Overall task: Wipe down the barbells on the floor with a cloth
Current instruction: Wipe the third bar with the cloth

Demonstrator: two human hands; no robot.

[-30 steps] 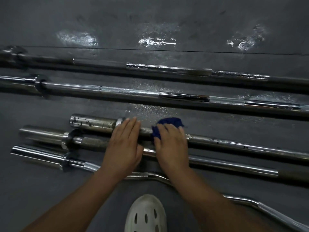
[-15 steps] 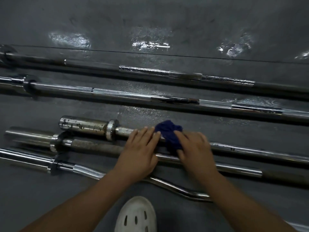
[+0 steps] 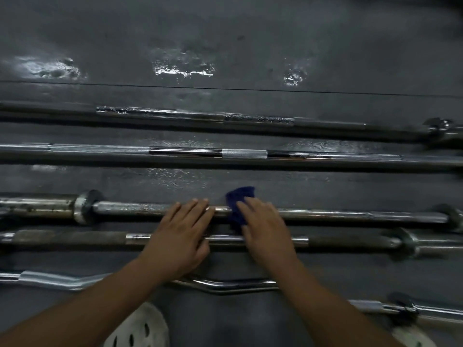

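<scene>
We see five steel bars lying side by side on the dark grey rubber floor [image 3: 225,33], all running left to right. Our right hand [image 3: 265,226] presses a crumpled dark blue cloth [image 3: 239,204] onto the shaft of the worn chrome barbell with a rusty sleeve [image 3: 125,209], the third bar from the far edge of the floor; its fingers curve over the cloth and the bar, gripping the cloth against the metal. Our left hand [image 3: 180,234] lies just beside it to the left, fingers straight and flat, their tips resting on the same shaft with nothing held. The palm crosses the dull barbell with dark grip sections [image 3: 75,237] that lies next nearer to us. Nearest to us lies a bright chrome curl bar with a wavy shaft [image 3: 225,285]. Beyond the hands, well apart from them, lie a polished chrome barbell with knurled bands [image 3: 185,152] and, farthest, a dark long barbell with scuffed silver patches [image 3: 160,113]. Wet-looking glints show on the floor's far part. A white perforated clog [image 3: 140,329] shows at the floor's near edge.
</scene>
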